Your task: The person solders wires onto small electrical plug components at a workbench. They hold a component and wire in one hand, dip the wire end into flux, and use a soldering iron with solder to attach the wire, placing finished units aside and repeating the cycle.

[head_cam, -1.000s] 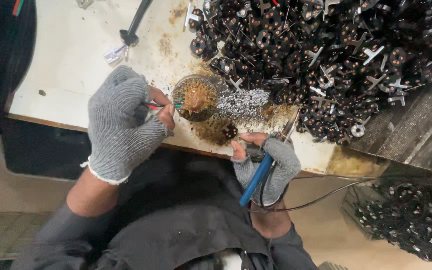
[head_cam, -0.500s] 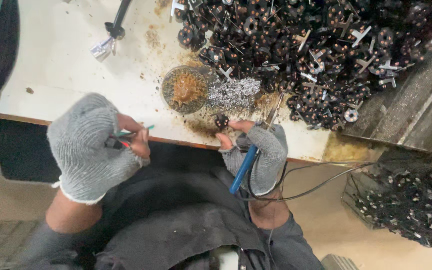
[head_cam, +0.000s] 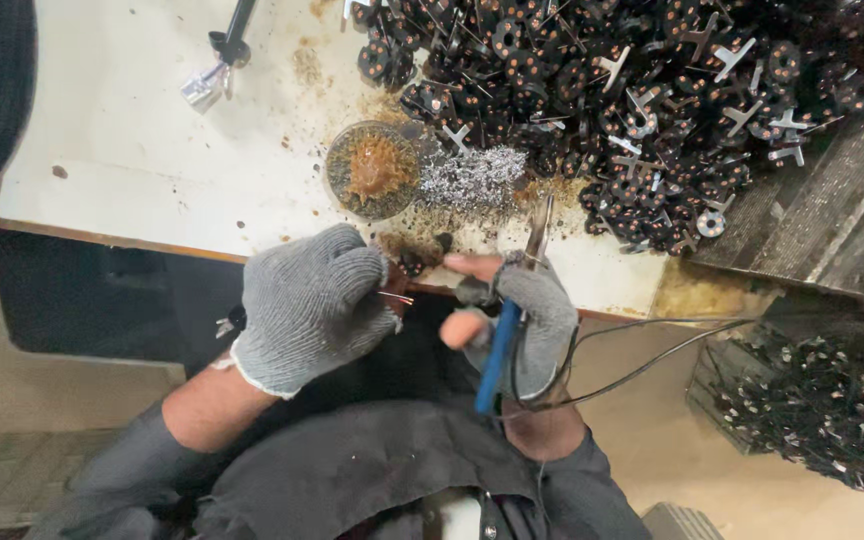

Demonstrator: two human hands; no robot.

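Observation:
My left hand (head_cam: 307, 305), in a grey knit glove, is closed at the table's front edge and pinches a thin wire (head_cam: 397, 297) between its fingertips. My right hand (head_cam: 517, 310) wears a grey fingerless glove and grips a blue-handled soldering iron (head_cam: 497, 360). The iron's metal tip (head_cam: 542, 220) points up over the table. Between the two hands a small dark round part (head_cam: 422, 260) sits at the table edge, touched by my fingertips. Whether it is held or resting I cannot tell.
A round tin of brown paste (head_cam: 372, 170) stands beside a pile of silvery shavings (head_cam: 472, 180). A big heap of black round parts (head_cam: 632, 90) covers the table's (head_cam: 132, 150) far right. A black tool (head_cam: 232, 30) lies top left; a crate of parts (head_cam: 822, 410) sits lower right.
My left hand drew back from the paste tin to the table edge, then moved right until it sits close to my right hand. The right hand kept its grip on the iron.

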